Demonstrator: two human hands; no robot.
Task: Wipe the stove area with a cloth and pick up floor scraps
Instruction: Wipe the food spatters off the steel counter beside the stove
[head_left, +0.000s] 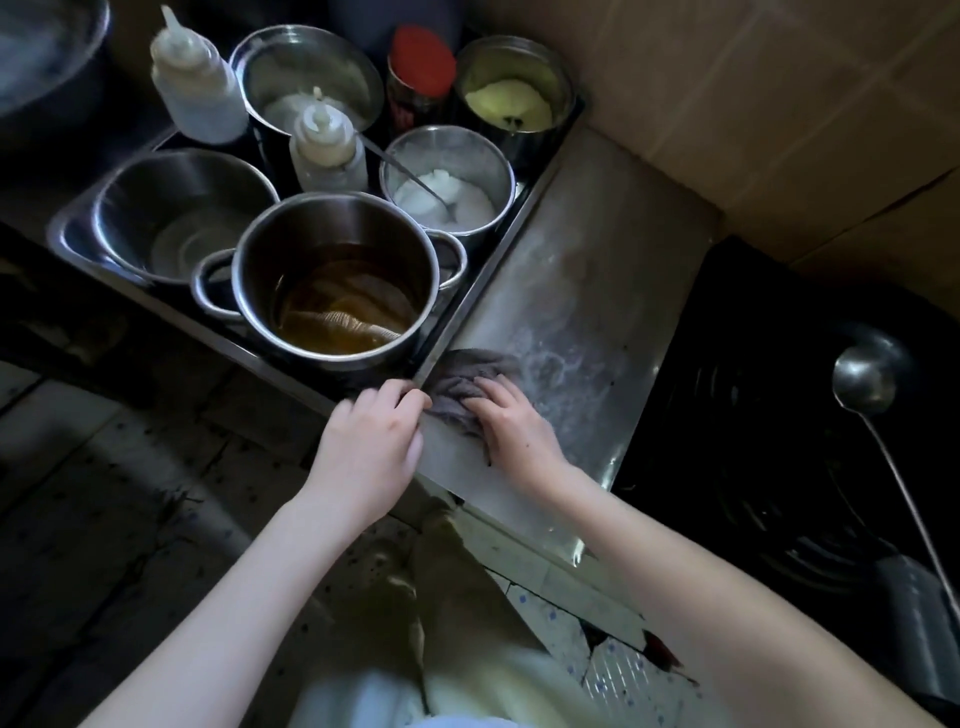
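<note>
While the grey cloth (457, 387) lies bunched at the near end of the steel bench (587, 270), tight against the rim of the tray (483, 296), the right hand (511, 423) presses on it with fingers laid fairly straight on top, not clenched round it; the left hand (371, 441) sits just beside, fingers curled at the tray's near corner, gripping the rim as if to steady it. The step in hand looks like wiping the seam where tray meets bench. To do it well, keep the palm's weight on the cloth; run it along the rim toward the wall; fold it to a fresh face once it loads up, since the steel beyond shows cloudy smears and swirls. Hold the tray firm, because the pot (332, 275) in it carries brown liquid, and a jolt could slop it. The floor scraps look like a later step.

Crowded in the tray round the pot stand a bowl of white stuff (447, 192) with a spoon in it, a wide steel bowl (182, 213), squeeze bottles (324, 145), a red-lidded jar (421, 78) and a tin of yellow paste (511, 98). To the right the bench gives way to the dark stove (769, 441), where a ladle (865, 382) rests; cardboard (779, 104) lines the wall behind. Below, the floor (104, 519) is dim, cracked and speckled; too dark to tell scraps from stains.
</note>
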